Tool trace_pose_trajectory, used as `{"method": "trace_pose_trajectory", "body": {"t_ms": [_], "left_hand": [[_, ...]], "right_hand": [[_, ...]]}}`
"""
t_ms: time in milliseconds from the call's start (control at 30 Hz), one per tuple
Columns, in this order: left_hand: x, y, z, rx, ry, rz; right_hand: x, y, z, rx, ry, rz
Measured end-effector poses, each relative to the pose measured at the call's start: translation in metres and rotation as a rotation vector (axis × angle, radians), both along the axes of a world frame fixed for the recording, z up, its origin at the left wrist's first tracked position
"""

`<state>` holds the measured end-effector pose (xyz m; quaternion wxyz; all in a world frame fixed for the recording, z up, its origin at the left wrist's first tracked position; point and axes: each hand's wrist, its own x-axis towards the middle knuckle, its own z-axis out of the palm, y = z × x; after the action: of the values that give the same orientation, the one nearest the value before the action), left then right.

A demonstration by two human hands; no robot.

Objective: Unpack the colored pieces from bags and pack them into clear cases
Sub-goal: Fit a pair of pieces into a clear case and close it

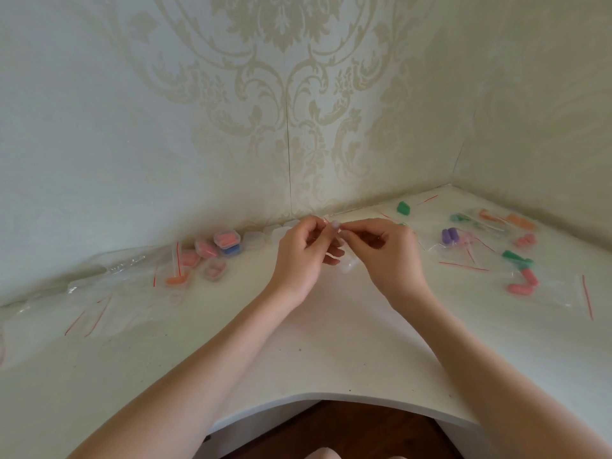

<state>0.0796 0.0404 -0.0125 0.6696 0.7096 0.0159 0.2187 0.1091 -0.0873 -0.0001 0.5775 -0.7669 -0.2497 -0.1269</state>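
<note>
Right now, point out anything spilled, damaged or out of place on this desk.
Nothing looks spilled or damaged. A loose green piece lies apart near the back wall, outside any bag or case. Both hands pinch a small clear item.

Damask wallpaper (281, 94), white corner desk (331, 342), wooden floor (347, 432)

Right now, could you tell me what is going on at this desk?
A person sits at a white corner desk. The left hand and right hand together pinch a small clear bag above the desk; its contents are unclear. Filled clear cases are stacked to the left by the wall. Bags with colored pieces lie to the right, still unpacked.
</note>
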Motion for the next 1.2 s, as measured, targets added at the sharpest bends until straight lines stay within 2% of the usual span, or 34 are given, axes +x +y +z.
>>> {"method": "trace_pose_trajectory", "body": {"t_ms": [200,267,333,467,733,833,967,1100,1200], "left_hand": [[-0.004,-0.001,-0.001,0.172,-0.093,0.161],[-0.006,-0.002,0.0,0.239,-0.162,0.16],[-0.007,-0.005,0.0,0.228,-0.199,0.116],[-0.005,-0.008,0.001,0.067,-0.147,0.082],[-0.003,-0.005,0.001,-0.497,0.107,-0.096],[0.0,-0.003,0.0,-0.579,0.133,-0.118],[0.002,-0.001,-0.001,-0.457,0.106,-0.082],[0.001,-0.003,-0.002,-0.024,0.004,0.055],[-0.005,-0.011,-0.002,0.193,-0.067,0.07]], "right_hand": [[0.0,0.0,0.002,0.082,0.073,-0.041],[0.002,0.0,0.001,0.111,0.097,-0.067],[0.002,0.0,0.001,0.108,0.105,-0.078],[0.001,0.0,0.001,0.091,0.097,-0.07],[0.001,0.001,0.001,0.126,0.219,0.055],[0.003,0.003,-0.001,0.107,0.262,0.085],[0.002,0.007,-0.005,0.054,0.164,0.042],[0.0,0.008,-0.011,-0.187,-0.121,-0.007],[0.001,0.007,-0.013,-0.278,-0.181,0.017]]}}
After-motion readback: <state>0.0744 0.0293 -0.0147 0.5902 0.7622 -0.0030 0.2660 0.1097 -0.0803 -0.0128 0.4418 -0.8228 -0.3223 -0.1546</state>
